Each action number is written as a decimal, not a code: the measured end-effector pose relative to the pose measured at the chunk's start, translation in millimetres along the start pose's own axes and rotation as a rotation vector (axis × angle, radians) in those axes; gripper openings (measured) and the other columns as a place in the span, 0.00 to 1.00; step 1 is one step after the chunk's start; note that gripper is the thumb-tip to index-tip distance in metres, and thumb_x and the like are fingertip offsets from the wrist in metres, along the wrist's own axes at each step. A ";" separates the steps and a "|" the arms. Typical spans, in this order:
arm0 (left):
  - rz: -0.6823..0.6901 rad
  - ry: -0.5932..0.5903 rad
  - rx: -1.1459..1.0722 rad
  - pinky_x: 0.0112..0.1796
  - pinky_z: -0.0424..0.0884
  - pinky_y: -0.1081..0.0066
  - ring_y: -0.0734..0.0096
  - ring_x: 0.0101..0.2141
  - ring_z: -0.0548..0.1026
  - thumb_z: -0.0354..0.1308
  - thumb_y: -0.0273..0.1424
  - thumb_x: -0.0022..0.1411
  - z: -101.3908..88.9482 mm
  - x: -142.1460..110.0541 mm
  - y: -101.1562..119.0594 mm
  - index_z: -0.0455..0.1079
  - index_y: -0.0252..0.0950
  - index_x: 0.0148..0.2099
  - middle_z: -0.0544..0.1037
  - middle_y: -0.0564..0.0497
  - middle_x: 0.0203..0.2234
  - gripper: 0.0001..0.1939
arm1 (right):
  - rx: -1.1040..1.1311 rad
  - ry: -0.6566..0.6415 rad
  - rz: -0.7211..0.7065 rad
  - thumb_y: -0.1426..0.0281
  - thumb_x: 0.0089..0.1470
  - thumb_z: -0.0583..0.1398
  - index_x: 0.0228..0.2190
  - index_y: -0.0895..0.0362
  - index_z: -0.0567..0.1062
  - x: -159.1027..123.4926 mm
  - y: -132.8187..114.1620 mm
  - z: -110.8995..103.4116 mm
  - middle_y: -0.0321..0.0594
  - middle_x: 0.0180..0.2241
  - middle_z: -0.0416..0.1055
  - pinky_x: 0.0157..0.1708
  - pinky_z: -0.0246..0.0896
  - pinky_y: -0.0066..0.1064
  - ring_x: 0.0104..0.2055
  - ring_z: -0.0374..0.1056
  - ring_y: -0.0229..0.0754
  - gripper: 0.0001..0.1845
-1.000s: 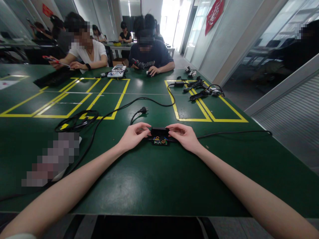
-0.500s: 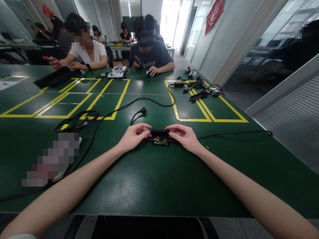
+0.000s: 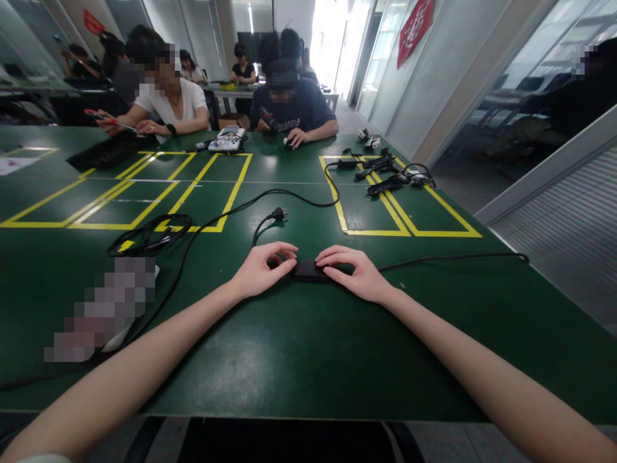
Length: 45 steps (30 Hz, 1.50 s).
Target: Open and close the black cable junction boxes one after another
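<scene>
On the green table in front of me lies a black power adapter [image 3: 308, 271], its top cover over the case so that no circuit board shows. My left hand [image 3: 263, 270] is curled, thumb and fingertips closed on the adapter's left end. At the other end, my right hand [image 3: 354, 273] grips the adapter with its fingers on the top and its thumb at the near right side. A black cable [image 3: 453, 257] runs to the right from behind my right hand. Just beyond my left hand rests a black plug [image 3: 276, 215] on its cord.
A coiled black cable [image 3: 149, 235] lies to the left, near a blurred-out item [image 3: 103, 308]. Yellow tape outlines mark the table [image 3: 241, 373]. Black adapters and cables [image 3: 385, 177] sit at the far right. Across the table, two people work; one holds a red-handled tool [image 3: 110, 119].
The black cover has come down over the circuit board, which is now hidden. Both hands have lowered slightly with it, still at its two ends.
</scene>
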<state>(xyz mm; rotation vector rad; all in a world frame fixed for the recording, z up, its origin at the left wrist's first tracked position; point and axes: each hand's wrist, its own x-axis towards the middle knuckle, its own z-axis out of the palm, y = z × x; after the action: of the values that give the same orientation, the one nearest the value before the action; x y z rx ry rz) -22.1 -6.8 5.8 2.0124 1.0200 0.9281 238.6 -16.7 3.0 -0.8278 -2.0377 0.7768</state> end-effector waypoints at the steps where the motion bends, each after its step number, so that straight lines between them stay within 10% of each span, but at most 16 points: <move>1: 0.060 -0.024 0.063 0.44 0.78 0.64 0.63 0.41 0.81 0.63 0.40 0.64 0.1 -0.8 0.1 0.76 0.36 0.53 0.83 0.45 0.43 0.19 | -0.009 -0.001 -0.014 0.67 0.63 0.62 0.38 0.53 0.84 -0.5 1.4 0.1 0.44 0.42 0.80 0.49 0.74 0.41 0.45 0.77 0.45 0.09; 11: 0.344 -0.130 0.398 0.50 0.76 0.58 0.59 0.47 0.78 0.62 0.34 0.67 6.3 -2.9 -5.1 0.72 0.37 0.60 0.81 0.43 0.48 0.21 | -0.216 -0.203 -0.128 0.70 0.55 0.68 0.61 0.53 0.72 -4.5 10.1 -2.9 0.47 0.52 0.78 0.52 0.71 0.47 0.51 0.73 0.50 0.32; 45: 0.363 -0.195 0.619 0.39 0.72 0.65 0.62 0.36 0.78 0.56 0.36 0.70 11.1 -4.1 0.3 0.72 0.35 0.49 0.80 0.48 0.34 0.11 | -0.560 -0.305 -0.101 0.61 0.64 0.62 0.52 0.58 0.74 -0.8 -4.1 2.7 0.48 0.45 0.81 0.44 0.69 0.36 0.45 0.78 0.49 0.20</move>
<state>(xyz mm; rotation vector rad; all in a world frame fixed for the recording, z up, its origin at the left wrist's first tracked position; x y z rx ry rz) -14.6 -13.2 -0.7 2.8133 0.9189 0.6089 235.6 -20.4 4.4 -0.9384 -2.6052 0.2797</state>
